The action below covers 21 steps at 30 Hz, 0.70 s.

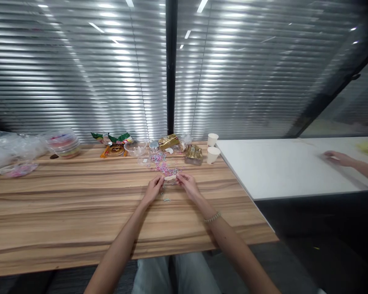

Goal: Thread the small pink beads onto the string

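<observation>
My left hand (155,187) and my right hand (187,183) are close together above the wooden table, fingers pinched. Between them stretches a short whitish strip (170,178), one end in each hand; its exact kind is too small to make out. Just beyond the fingers lies a loose pile of tiny pink, purple and pale bead-like pieces (164,168). A few more small pale pieces (166,200) are on the wood nearer to me, below the strip. A beaded bracelet (212,217) circles my right wrist.
Along the back stand a clear plastic bowl (135,148), snack wrappers (114,149), gold packages (194,155) and two paper cups (213,155). Stacked tubs (63,143) and plastic bags (15,149) sit at left. Another person's hand (339,158) is over the white table (282,171).
</observation>
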### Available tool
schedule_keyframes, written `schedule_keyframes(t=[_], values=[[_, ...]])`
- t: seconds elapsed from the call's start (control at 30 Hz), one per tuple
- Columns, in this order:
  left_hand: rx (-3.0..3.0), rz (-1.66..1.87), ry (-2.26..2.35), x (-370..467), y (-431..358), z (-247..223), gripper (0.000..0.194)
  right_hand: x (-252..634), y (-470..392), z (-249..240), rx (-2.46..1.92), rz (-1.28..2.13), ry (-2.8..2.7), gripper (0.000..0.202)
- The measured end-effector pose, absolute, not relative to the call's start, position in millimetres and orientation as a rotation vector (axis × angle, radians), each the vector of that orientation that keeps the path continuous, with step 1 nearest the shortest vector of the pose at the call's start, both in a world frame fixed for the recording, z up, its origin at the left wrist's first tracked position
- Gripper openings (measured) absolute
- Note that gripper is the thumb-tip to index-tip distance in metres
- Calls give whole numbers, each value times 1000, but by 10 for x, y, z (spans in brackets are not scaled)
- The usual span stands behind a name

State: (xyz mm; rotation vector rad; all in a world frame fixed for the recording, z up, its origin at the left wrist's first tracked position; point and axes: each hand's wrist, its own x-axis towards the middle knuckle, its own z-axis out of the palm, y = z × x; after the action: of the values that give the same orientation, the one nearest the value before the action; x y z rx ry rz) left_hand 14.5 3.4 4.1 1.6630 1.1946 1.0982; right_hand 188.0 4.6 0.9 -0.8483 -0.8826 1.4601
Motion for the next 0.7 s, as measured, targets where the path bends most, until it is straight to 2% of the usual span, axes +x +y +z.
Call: schedule_keyframes(t=[0.57, 0.7], values=[[1470, 1080, 1095, 168, 64, 25, 44, 1862, 60, 24, -788, 1486, -855, 34], [1369, 1097, 1047, 161, 74, 18, 40, 1884, 51, 100, -815, 1399, -893, 33]])
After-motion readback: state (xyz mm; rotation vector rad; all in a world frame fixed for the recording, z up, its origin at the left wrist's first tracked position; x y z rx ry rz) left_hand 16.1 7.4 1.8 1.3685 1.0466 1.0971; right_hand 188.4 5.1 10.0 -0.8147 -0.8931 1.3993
